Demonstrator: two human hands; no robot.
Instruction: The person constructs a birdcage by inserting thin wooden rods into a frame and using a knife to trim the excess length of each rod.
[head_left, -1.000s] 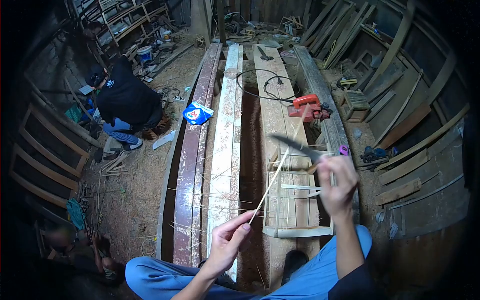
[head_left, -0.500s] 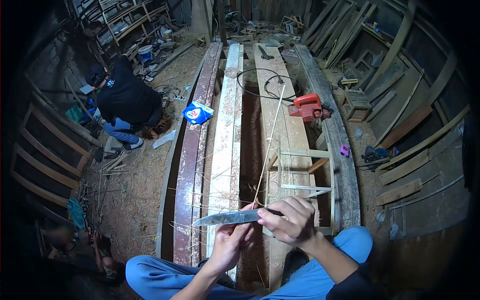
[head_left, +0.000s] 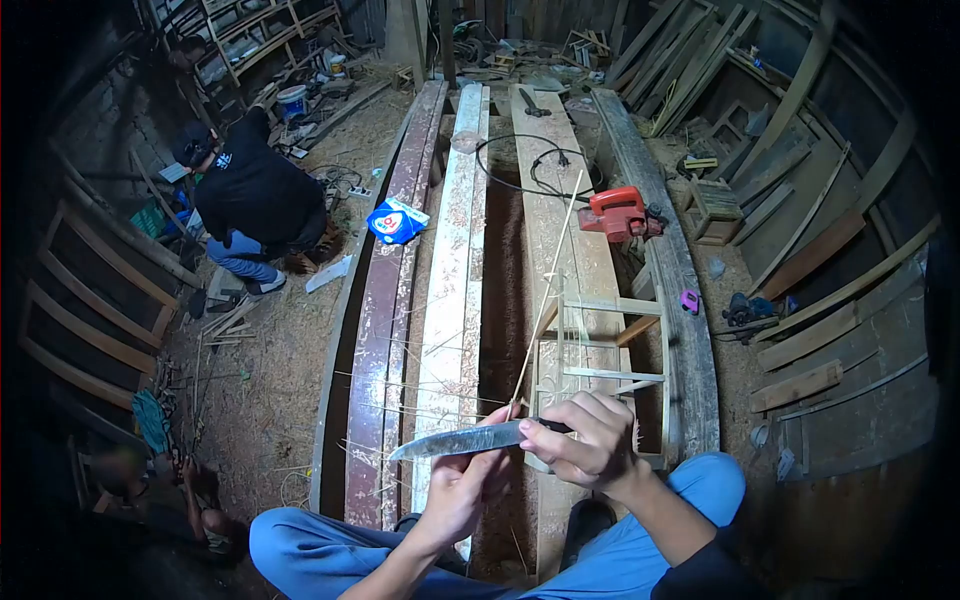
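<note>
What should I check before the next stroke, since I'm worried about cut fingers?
1. Knife gripped: ok; the right hand is closed around its handle.
2. Wooden strip held: ok; the left hand grips its lower end.
3. Left fingers clear of the blade: not ok; the blade crosses right by them.
4. Cutting edge facing away from the fingers: cannot tell.
5. Red power tool away from the hands: ok; it sits farther up the planks.
6. Crouching person clear: ok; off to the left, beyond the planks.

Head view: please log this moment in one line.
left grip: holds thin stick | right grip: holds knife | knife-stick contact: unclear
</note>
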